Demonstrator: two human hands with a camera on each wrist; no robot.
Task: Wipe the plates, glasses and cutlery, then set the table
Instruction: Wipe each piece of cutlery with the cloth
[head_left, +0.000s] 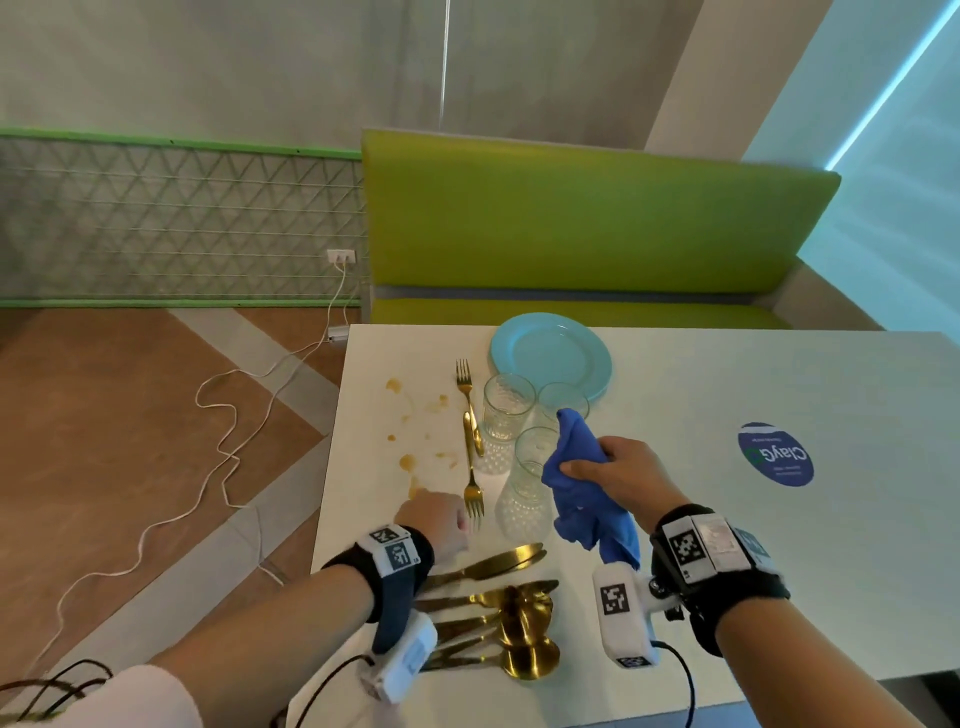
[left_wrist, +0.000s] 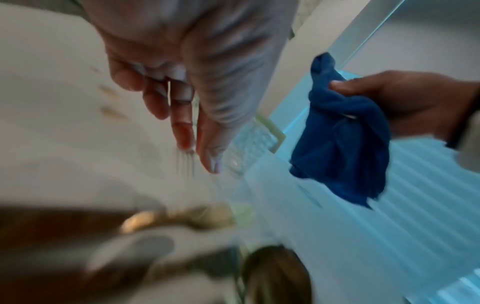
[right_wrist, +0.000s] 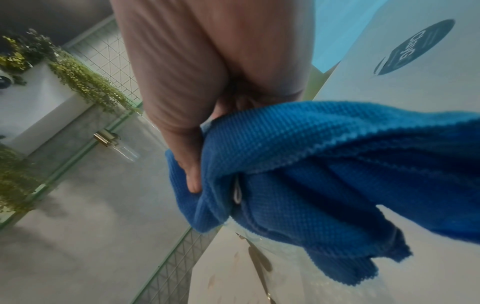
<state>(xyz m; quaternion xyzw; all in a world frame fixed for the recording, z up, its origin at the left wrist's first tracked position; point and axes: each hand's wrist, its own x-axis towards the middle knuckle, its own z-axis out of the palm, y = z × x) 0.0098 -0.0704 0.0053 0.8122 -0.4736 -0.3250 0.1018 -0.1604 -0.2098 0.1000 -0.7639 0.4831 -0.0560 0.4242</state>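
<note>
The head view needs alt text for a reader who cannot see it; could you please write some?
The right hand grips a bunched blue cloth above three clear glasses on a white table, while the left hand reaches toward a gold fork. Turquoise plates sit behind, brown spills to the left, more gold cutlery nearest the camera.

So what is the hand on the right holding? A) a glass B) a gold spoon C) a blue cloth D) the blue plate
C: the right hand grips a bunched blue cloth above the table, and the right wrist view shows its fingers curled round the cloth; the glasses and the plate stand untouched on the table.
</note>
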